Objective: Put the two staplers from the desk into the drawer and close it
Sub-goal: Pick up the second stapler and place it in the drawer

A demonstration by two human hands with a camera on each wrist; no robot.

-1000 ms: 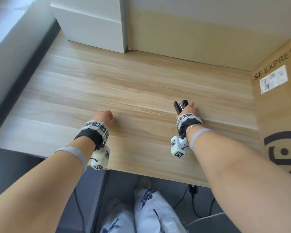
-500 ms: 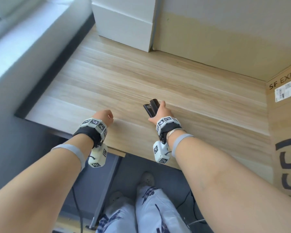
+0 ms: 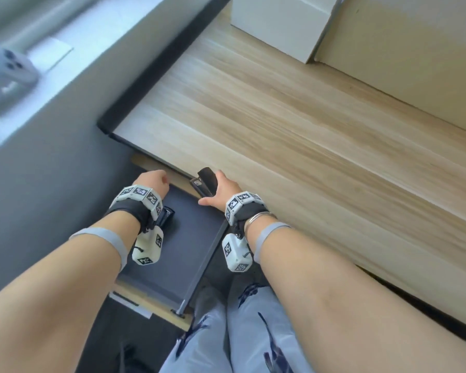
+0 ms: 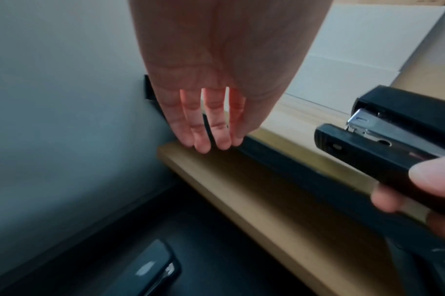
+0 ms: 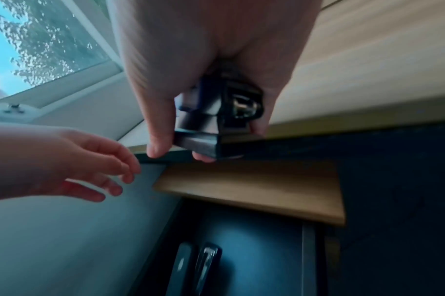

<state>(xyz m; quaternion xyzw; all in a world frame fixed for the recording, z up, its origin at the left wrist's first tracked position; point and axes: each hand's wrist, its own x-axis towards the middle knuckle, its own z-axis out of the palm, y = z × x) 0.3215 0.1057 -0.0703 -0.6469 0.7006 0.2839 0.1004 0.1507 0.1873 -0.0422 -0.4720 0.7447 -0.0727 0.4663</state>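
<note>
My right hand [image 3: 221, 189] grips a black stapler [image 3: 206, 181] [image 4: 383, 144] [image 5: 216, 124] at the desk's front left corner, just above the open drawer [image 3: 178, 251]. The drawer is dark inside with a wooden front [image 3: 145, 300]. A second black stapler [image 3: 167, 214] [image 4: 145, 274] [image 5: 196, 268] lies on the drawer floor, partly hidden by my left wrist in the head view. Holding nothing, my left hand [image 3: 154, 181] [image 4: 206, 130] [image 5: 89, 166] hangs over the drawer's far left part with its fingers straight and slightly spread.
The wooden desk top [image 3: 307, 125] stretches to the right. A white box [image 3: 277, 25] and a cardboard panel [image 3: 404, 63] stand at its back. A grey device [image 3: 6, 76] sits on the windowsill at left. My legs [image 3: 240, 332] are below the drawer.
My right hand carried the stapler from the middle of the desk left to its front corner over the drawer. My left hand left the desk top and now hangs over the drawer.
</note>
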